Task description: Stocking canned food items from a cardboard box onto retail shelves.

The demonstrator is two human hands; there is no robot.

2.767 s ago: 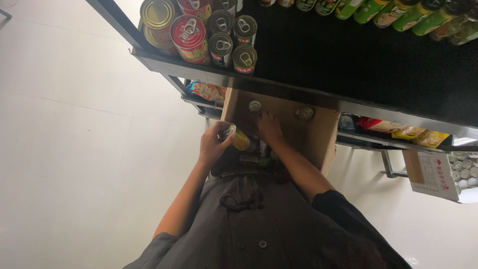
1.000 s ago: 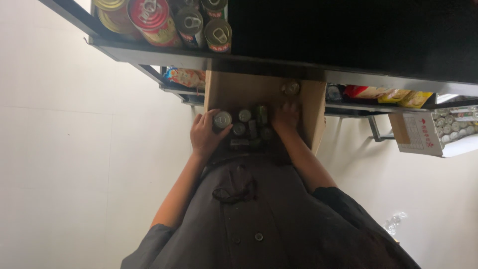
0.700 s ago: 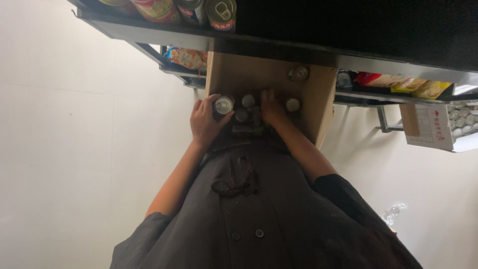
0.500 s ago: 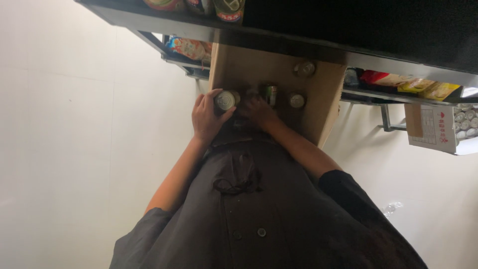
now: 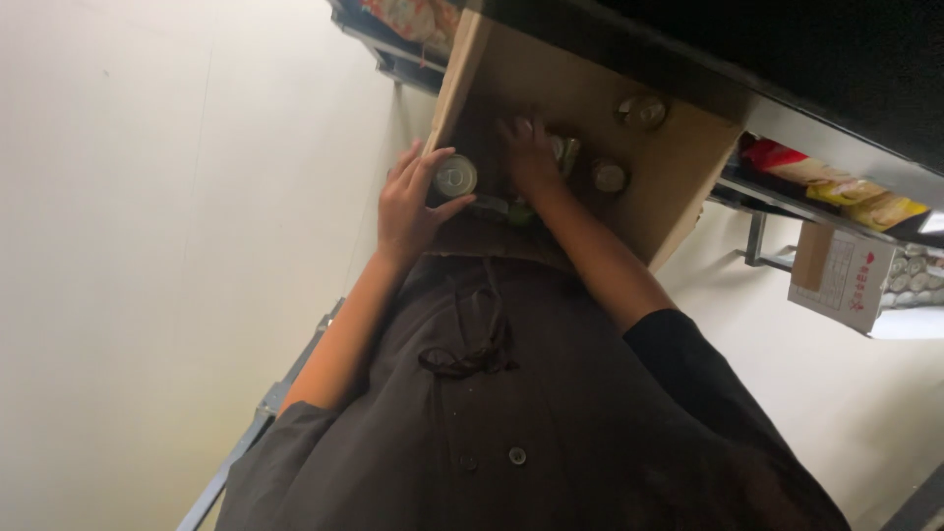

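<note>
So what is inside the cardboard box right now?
The cardboard box holds several cans: the left hand grips one can, and two more cans lie further right. The right hand covers others, so the count is unclear.

single head-worn view, looking steeply down the person's front, close over a cardboard box (image 5: pixel 590 128) under shelves
</note>
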